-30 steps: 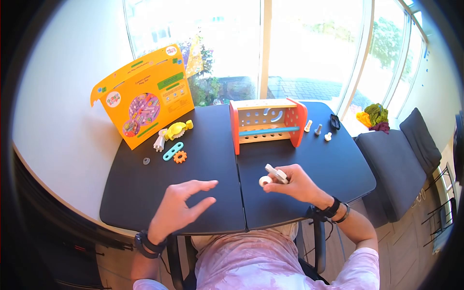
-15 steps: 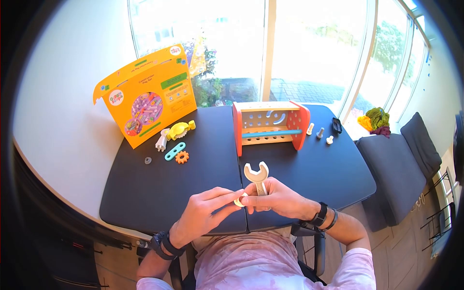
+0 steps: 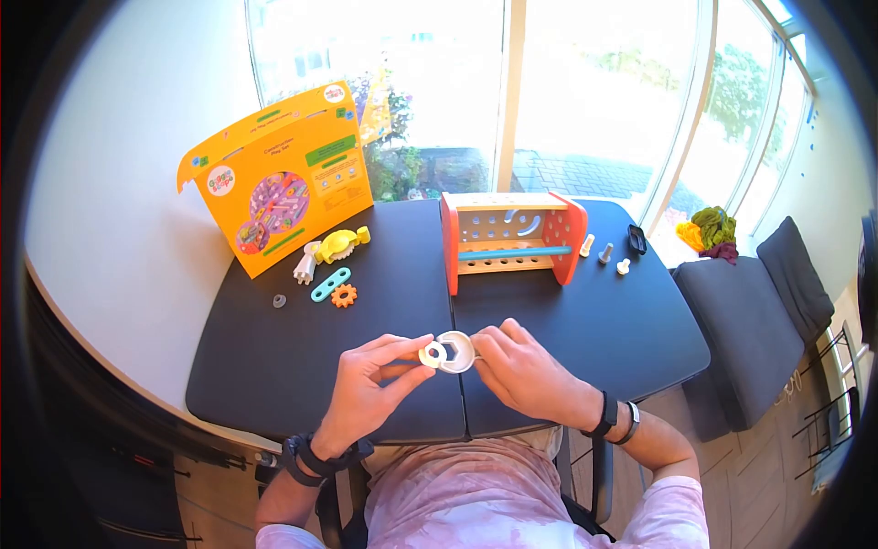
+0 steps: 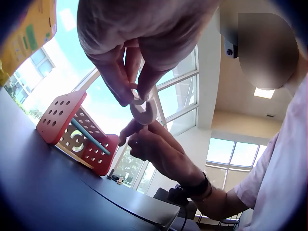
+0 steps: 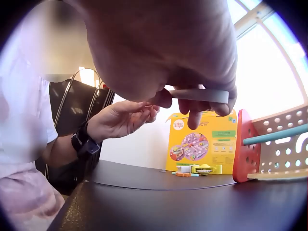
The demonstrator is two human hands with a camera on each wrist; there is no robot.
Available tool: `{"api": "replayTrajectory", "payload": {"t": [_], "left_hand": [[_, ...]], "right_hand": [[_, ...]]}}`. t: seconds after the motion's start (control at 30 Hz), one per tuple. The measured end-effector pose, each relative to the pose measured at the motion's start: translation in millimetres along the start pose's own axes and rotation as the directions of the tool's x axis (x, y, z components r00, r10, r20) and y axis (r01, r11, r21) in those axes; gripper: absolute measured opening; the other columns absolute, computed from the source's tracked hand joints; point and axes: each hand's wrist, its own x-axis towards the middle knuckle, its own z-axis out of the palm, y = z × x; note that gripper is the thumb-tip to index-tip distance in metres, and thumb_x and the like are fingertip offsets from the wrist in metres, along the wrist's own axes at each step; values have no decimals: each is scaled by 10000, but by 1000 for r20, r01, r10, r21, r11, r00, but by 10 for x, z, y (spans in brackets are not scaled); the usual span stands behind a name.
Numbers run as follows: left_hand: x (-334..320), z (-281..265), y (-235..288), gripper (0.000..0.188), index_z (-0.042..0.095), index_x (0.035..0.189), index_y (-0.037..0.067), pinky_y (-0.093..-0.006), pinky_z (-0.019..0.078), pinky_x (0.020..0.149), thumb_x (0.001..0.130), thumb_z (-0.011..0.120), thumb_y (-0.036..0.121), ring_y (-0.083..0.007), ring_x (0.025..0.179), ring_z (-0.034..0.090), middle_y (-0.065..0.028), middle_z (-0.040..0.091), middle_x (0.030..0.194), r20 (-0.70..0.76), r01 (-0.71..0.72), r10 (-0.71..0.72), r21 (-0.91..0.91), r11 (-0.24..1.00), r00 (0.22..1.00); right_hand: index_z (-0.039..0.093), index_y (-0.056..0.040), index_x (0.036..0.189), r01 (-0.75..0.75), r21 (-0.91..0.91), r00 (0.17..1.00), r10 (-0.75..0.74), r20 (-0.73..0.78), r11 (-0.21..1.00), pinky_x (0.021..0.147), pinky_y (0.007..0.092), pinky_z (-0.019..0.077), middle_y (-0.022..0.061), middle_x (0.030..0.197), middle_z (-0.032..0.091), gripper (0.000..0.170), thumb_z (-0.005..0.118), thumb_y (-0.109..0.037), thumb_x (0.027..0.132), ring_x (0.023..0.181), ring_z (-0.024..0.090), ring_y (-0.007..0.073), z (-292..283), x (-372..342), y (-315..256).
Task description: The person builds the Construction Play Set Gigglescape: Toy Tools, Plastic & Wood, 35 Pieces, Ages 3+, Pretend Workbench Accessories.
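My left hand (image 3: 370, 389) pinches a small cream ring-shaped nut (image 3: 425, 358) between thumb and fingers, its hole facing the head camera. Over the front middle of the table, my right hand (image 3: 540, 375) grips an off-white toy wrench (image 3: 467, 353) by its handle. The wrench's wide jaw points left, right at the nut's edge. Seen from the left wrist, the wrench's curved end (image 4: 143, 115) sits just below the left fingertips. In the right wrist view its flat handle (image 5: 211, 96) passes under the curled fingers.
A red-sided toy workbench (image 3: 512, 260) with a blue rod stands behind the hands. Several bolts (image 3: 605, 252) and a black item (image 3: 637, 240) lie right of it. At left are a yellow box (image 3: 283, 183), a yellow toy (image 3: 338, 245), a teal strip (image 3: 330, 285), an orange gear (image 3: 344, 296) and a grey piece (image 3: 279, 300).
The left hand came over from the left and took the nut from the right hand. The wrench has turned from upright to pointing left, its jaw now at the nut.
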Motion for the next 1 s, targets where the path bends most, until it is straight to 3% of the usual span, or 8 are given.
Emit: {"api": "replayTrajectory", "payload": {"t": [0.17, 0.27, 0.37, 0.57, 0.67, 0.77, 0.87, 1.0], "left_hand": [[-15, 17, -8, 448, 744, 1423, -14, -322, 670, 1049, 988, 781, -111, -181, 1174, 767, -110, 757, 1273, -17, -8, 7, -64, 998, 1000], [-30, -4, -17, 445, 747, 1420, -11, -320, 673, 1044, 987, 786, -105, -175, 1152, 769, -110, 761, 1265, -7, -17, 17, -47, 999, 1000], [-33, -27, 15, 450, 767, 1402, 2, -305, 680, 983, 965, 818, -89, -165, 1093, 789, -107, 785, 1221, -4, -51, 51, 40, 998, 999], [-38, 12, -32, 449, 815, 1335, 28, -291, 661, 864, 900, 887, -56, -168, 1019, 825, -108, 823, 1115, 28, -281, 296, 417, 864, 955], [-35, 53, 4, 469, 792, 1369, 19, -300, 668, 885, 915, 882, -54, -181, 1057, 821, -121, 827, 1141, -14, -252, 272, 337, 907, 962], [-52, 127, -5, 548, 714, 1471, 3, -326, 666, 937, 947, 858, -60, -196, 1111, 807, -149, 824, 1191, -85, -104, 103, -2, 995, 991], [-69, 91, 3, 604, 617, 1562, -14, -357, 660, 988, 993, 816, -57, -207, 1152, 789, -181, 813, 1233, -23, -36, 32, -219, 975, 999], [-86, 67, 104, 489, 645, 1485, -38, -346, 659, 984, 1018, 791, -46, -202, 1148, 789, -180, 816, 1220, -44, 33, -49, -308, 951, 998]], "right_hand": [[598, -9, 1243, -2, 13, 999, 2, 44, 1000, 865, 451, 539, 142, 1049, 651, 232, 693, -154, 1088, 951, 612, 345, -8, 34, -48], [608, -24, 1261, -46, 134, 999, 42, 35, 990, 851, 477, 566, 162, 1065, 707, 235, 687, -179, 1103, 987, 692, 379, 54, 0, 9], [651, -14, 1320, -91, 332, 995, 71, 71, 939, 855, 482, 591, 205, 1129, 754, 274, 692, -193, 1116, 1021, 737, 436, 15, -5, 34], [670, -18, 1343, -222, 401, 970, 159, 184, 889, 826, 467, 600, 223, 1126, 767, 293, 700, -207, 1121, 984, 747, 444, -73, 5, -36], [670, -16, 1368, -161, 425, 986, 129, 102, 891, 829, 472, 591, 213, 1122, 761, 315, 707, -198, 1114, 993, 745, 435, -28, -1, -4], [633, -11, 1454, -106, 360, 994, 85, 74, 927, 886, 474, 584, 202, 1149, 743, 365, 675, -144, 1116, 1034, 734, 420, -49, 2, -34], [569, 1, 1532, -93, 320, 992, 62, 108, 943, 927, 476, 568, 198, 1175, 718, 425, 611, -84, 1118, 1030, 695, 405, -91, 5, -99], [498, 12, 1583, -129, 431, 990, 91, 108, 893, 889, 465, 545, 191, 1203, 714, 466, 552, -72, 1128, 971, 661, 353, -54, -28, -105]]}}
